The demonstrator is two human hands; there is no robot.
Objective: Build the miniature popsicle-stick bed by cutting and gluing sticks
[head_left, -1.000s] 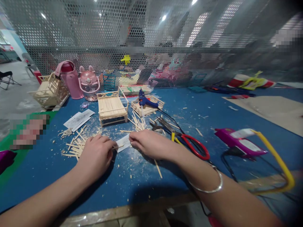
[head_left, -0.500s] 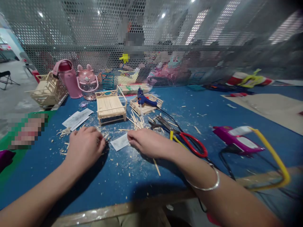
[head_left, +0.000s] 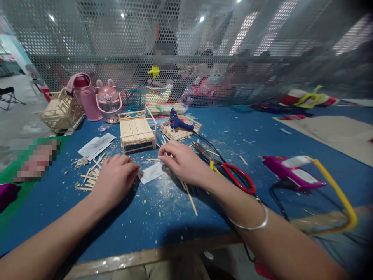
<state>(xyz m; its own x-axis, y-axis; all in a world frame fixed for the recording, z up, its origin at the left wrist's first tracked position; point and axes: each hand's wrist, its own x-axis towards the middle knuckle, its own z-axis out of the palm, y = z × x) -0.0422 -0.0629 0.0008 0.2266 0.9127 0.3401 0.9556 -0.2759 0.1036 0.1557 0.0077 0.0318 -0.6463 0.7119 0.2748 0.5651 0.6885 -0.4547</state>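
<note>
My left hand [head_left: 118, 175] is closed low over the blue table, its fingertips pressed together at the left edge of a small white paper [head_left: 152, 172]. Whatever those fingers may hold is hidden. Just past the paper's right end, my right hand [head_left: 185, 161] has thumb and forefinger pinched at the end of a thin wooden stick [head_left: 152, 159]; whether it grips the stick is unclear. Short sticks [head_left: 90, 177] lie in a pile beside my left hand. Behind the hands stands a small bed-like frame made of sticks [head_left: 137, 130].
A blue glue gun [head_left: 178, 122] rests on another stick piece. Pliers with red handles [head_left: 239, 179] lie right of my right arm. A purple tool with a yellow handle [head_left: 294, 171] sits farther right. Pink bottles [head_left: 84, 97] and a stick model [head_left: 60, 111] stand back left.
My right hand has moved up and away from the paper to the stick's end. My left hand has shifted right to the paper's edge, uncovering the pile of short sticks.
</note>
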